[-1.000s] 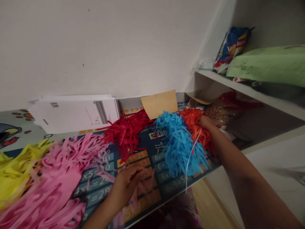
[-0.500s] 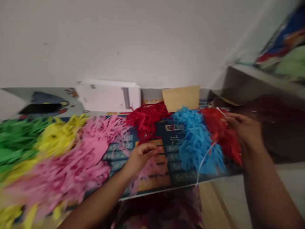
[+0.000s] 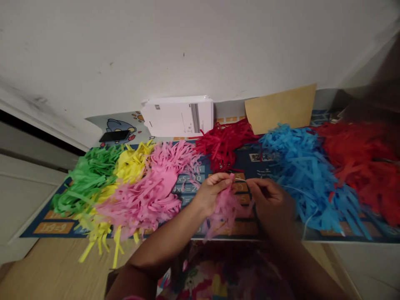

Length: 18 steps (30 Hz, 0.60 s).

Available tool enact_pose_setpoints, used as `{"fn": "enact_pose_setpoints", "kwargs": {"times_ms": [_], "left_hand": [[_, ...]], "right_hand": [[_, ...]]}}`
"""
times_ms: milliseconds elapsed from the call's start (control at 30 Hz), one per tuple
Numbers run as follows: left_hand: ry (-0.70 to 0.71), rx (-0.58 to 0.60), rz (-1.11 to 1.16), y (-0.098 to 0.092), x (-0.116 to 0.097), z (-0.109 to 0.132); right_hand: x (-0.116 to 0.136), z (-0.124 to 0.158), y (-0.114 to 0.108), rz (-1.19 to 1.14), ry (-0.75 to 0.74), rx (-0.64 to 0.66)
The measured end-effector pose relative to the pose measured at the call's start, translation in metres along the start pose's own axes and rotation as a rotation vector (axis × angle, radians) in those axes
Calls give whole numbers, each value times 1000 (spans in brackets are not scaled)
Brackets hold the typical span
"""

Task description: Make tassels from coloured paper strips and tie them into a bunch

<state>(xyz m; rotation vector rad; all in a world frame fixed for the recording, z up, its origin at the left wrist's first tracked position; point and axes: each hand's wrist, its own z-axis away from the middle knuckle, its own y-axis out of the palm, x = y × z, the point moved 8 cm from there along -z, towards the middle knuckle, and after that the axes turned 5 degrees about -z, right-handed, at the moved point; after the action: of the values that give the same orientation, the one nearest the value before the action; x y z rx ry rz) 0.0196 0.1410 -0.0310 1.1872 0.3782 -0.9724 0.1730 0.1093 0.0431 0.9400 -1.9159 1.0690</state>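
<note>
Both hands have swung together to lower centre of the head view, and the scene has slid sideways to bring a green pile into sight. Left hand (image 3: 211,195) is closed, pinching a loose tuft of pink paper strips (image 3: 225,213) just above the mat's near edge. Right hand (image 3: 272,204) is curled just beside it; whether it grips anything, I cannot tell. A thin white thread (image 3: 308,218) lies over the blue paper strips (image 3: 303,179) at right. Across the multiplication mat (image 3: 53,228) sit green strips (image 3: 84,181), yellow strips (image 3: 133,164), a big pink pile (image 3: 140,200), dark red strips (image 3: 223,143) and, far right, bright red strips (image 3: 359,162). White paper sheets (image 3: 178,117) and a kraft envelope (image 3: 281,109) lean along the wall at top. Work in hand looks like bunching this 1 tuft, and that calls for a firm pinch with both hands.
</note>
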Motion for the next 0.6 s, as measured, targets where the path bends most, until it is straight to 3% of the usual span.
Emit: {"fn": "enact_pose_setpoints", "kwargs": {"times_ms": [367, 600], "left_hand": [[19, 28, -48, 1, 0, 1], [32, 39, -48, 4, 0, 1]], "right_hand": [[13, 3, 4, 128, -110, -25], [11, 5, 10, 65, -76, 55]]}}
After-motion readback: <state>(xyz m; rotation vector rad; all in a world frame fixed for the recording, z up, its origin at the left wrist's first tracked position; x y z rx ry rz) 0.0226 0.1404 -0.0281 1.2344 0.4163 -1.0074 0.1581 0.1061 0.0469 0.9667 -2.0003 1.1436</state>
